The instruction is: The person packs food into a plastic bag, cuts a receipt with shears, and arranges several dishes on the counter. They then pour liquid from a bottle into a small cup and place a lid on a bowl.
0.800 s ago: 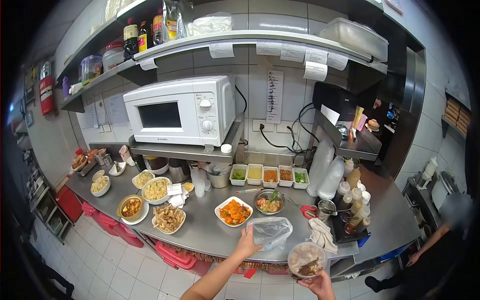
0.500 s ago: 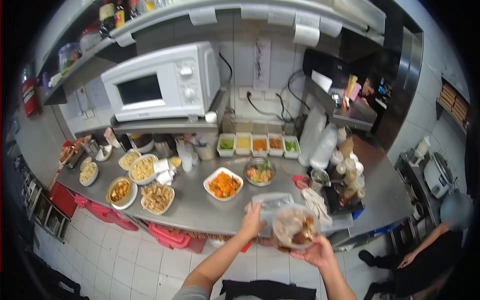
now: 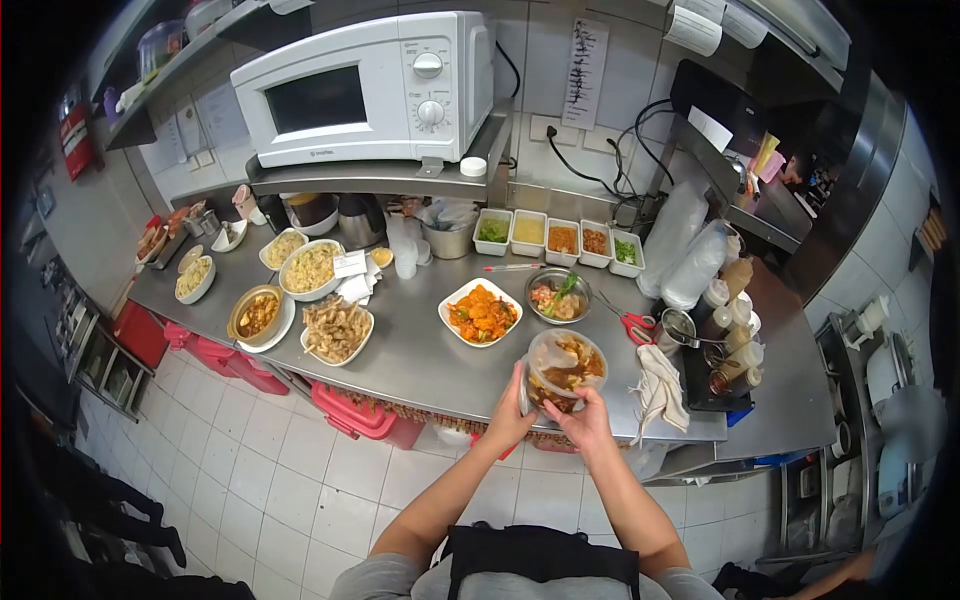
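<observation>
Both hands hold a round clear plastic tub [image 3: 567,362] of brown, saucy food above the counter's front edge. Its rim tilts toward me. My left hand [image 3: 513,412] grips the left side, with something clear at its fingers that I cannot make out. My right hand [image 3: 582,420] wraps the near right side, thumb on the wall. Just beyond the tub sits a metal bowl [image 3: 558,296] with shrimp-like pieces and greens. Left of that is a white square bowl [image 3: 480,313] of orange food. A cream cloth [image 3: 660,390] lies to the right.
Red-handled scissors [image 3: 638,327] lie near squeeze bottles [image 3: 740,335]. Small white topping trays [image 3: 560,243] line the back. A white microwave [image 3: 365,90] stands on a shelf. Bowls of rice [image 3: 312,268] and fried food [image 3: 338,330] are at left. A person's arm [image 3: 845,577] shows at lower right.
My left hand has come onto the tub, which my right hand alone held before. The clear plastic packet on the counter no longer shows there. The view has tipped downward.
</observation>
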A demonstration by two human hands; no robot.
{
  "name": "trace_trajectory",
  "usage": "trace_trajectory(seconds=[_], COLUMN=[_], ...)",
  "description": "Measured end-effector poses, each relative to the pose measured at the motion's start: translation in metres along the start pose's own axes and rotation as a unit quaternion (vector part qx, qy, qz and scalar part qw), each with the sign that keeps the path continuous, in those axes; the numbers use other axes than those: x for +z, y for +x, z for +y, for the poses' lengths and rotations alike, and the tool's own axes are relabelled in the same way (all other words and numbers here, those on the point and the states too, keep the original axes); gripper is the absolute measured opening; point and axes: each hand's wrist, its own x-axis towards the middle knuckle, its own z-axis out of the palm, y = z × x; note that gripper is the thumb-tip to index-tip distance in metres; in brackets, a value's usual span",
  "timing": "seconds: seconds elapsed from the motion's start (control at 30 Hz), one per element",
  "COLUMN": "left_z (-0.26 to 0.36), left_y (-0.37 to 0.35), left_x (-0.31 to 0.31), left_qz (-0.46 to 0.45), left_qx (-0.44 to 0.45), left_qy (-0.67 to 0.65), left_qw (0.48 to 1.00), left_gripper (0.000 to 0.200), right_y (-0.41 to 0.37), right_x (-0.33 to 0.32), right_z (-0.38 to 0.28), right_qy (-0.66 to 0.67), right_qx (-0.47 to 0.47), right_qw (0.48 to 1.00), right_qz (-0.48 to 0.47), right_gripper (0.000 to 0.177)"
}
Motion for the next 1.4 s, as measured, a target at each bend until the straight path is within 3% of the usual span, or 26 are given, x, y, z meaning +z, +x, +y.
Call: trace_trajectory(seconds=[0.1, 0.17, 0.23, 0.27, 0.33, 0.4, 0.43, 0.5, 0.63, 0.7, 0.77, 0.87, 0.9, 0.93, 0.97, 1.0, 1.03, 1.07, 1.1, 1.13, 1.17, 1.2, 1.27, 1.33, 1.37, 1.4], left_z=[0.005, 0.004, -0.011, -0.011, -0.004, 0.007, 0.015, 0.028, 0.058, 0.066, 0.079, 0.106, 0.106, 0.106, 0.106, 0.121, 0.149, 0.164, 0.155, 0.136, 0.122, 0.119, 0.105, 0.122, 0.119, 0.119], left_y=[-0.007, -0.015, -0.024, -0.026, -0.030, -0.033, -0.032, -0.031, -0.022, -0.015, -0.011, -0.007, -0.003, 0.000, 0.005, 0.018, 0.039, 0.049, 0.048, 0.046, 0.046, 0.043, 0.035, 0.033, 0.033, 0.037], left_x=[0.009, 0.018, 0.035, 0.038, 0.043, 0.053, 0.059, 0.064, 0.082, 0.092, 0.097, 0.107, 0.110, 0.112, 0.113, 0.107, 0.098, 0.093, 0.088, 0.077, 0.065, 0.054, 0.017, -0.020, -0.035, -0.046], left_qz=[0.080, 0.128, 0.227, 0.237, 0.128, 0.164, 0.187, 0.188, 0.207, 0.263, 0.274, 0.290, 0.303, 0.317, 0.306, 0.309, 0.330, 0.323, 0.324, 0.156, -0.020, -0.042, -0.092, -0.123, -0.108, -0.110], left_qx=[-0.076, -0.132, -0.244, -0.243, -0.401, -0.394, -0.383, -0.394, -0.414, -0.395, -0.381, -0.355, -0.349, -0.263, -0.164, -0.165, -0.022, 0.123, 0.123, 0.050, -0.024, -0.080, 0.015, 0.000, -0.002, 0.021], left_qy=[-0.013, 0.017, -0.040, -0.037, -0.253, -0.295, -0.335, -0.351, -0.422, -0.435, -0.487, -0.476, -0.476, -0.273, -0.052, -0.050, 0.188, 0.412, 0.413, 0.343, 0.258, 0.257, 0.352, 0.408, 0.399, 0.427], left_qw=[0.994, 0.983, 0.942, 0.940, 0.871, 0.855, 0.840, 0.828, 0.780, 0.765, 0.737, 0.751, 0.748, 0.870, 0.936, 0.935, 0.925, 0.843, 0.842, 0.925, 0.966, 0.962, 0.931, 0.905, 0.911, 0.897], left_gripper=[0.087, 0.082, 0.048, 0.048, 0.021, 0.015, 0.014, 0.013, 0.014, 0.017, 0.018, 0.018, 0.018, 0.020, 0.022, 0.022, 0.025, 0.028, 0.028, 0.029, 0.030, 0.024, 0.021, 0.022, 0.025, 0.027], right_y=[0.015, 0.005, -0.013, -0.027, -0.028, -0.020, -0.011, 0.013, 0.050, 0.055, 0.057, 0.035, 0.025, 0.020, 0.023, 0.026, 0.029, 0.028, 0.027, 0.026, 0.028, 0.029, 0.031, 0.031, 0.029, 0.026], right_x=[-0.015, -0.014, -0.022, -0.021, -0.029, -0.044, -0.047, -0.047, -0.061, -0.057, -0.057, -0.031, -0.017, -0.006, 0.005, 0.019, 0.029, 0.036, 0.045, 0.051, 0.053, 0.053, 0.048, 0.032, 0.027, 0.026], right_z=[-0.001, -0.005, -0.022, -0.034, -0.043, -0.050, -0.054, -0.061, -0.088, -0.097, -0.106, -0.125, -0.129, -0.130, -0.132, -0.133, -0.136, -0.134, -0.131, -0.131, -0.134, -0.138, -0.145, -0.159, -0.164, -0.165], right_qy=[-0.058, -0.211, -0.247, -0.300, -0.360, -0.470, -0.473, -0.554, -0.605, -0.555, -0.467, -0.415, -0.405, -0.387, -0.388, -0.417, -0.446, -0.446, -0.458, -0.470, -0.469, -0.486, -0.501, -0.554, -0.555, -0.605], right_qx=[-0.019, -0.018, 0.007, 0.030, 0.065, 0.020, 0.025, 0.076, 0.109, 0.152, 0.164, 0.125, 0.055, -0.017, -0.012, -0.034, -0.056, -0.054, -0.049, -0.046, -0.048, -0.082, -0.125, -0.128, -0.144, -0.144], right_qw=[0.998, 0.977, 0.969, 0.953, 0.931, 0.882, 0.880, 0.824, 0.788, 0.818, 0.868, 0.895, 0.903, 0.908, 0.907, 0.886, 0.862, 0.863, 0.851, 0.839, 0.839, 0.823, 0.811, 0.764, 0.770, 0.711], right_qz=[0.014, -0.037, -0.011, -0.012, -0.022, 0.037, 0.032, 0.086, 0.011, 0.020, -0.037, -0.105, -0.133, -0.158, -0.162, -0.199, -0.233, -0.233, -0.251, -0.270, -0.273, -0.281, -0.276, -0.305, -0.281, -0.328], right_gripper=[0.048, 0.046, 0.043, 0.040, 0.037, 0.029, 0.029, 0.022, 0.016, 0.016, 0.018, 0.020, 0.020, 0.020, 0.020, 0.019, 0.017, 0.017, 0.017, 0.017, 0.017, 0.016, 0.015, 0.015, 0.015, 0.015])
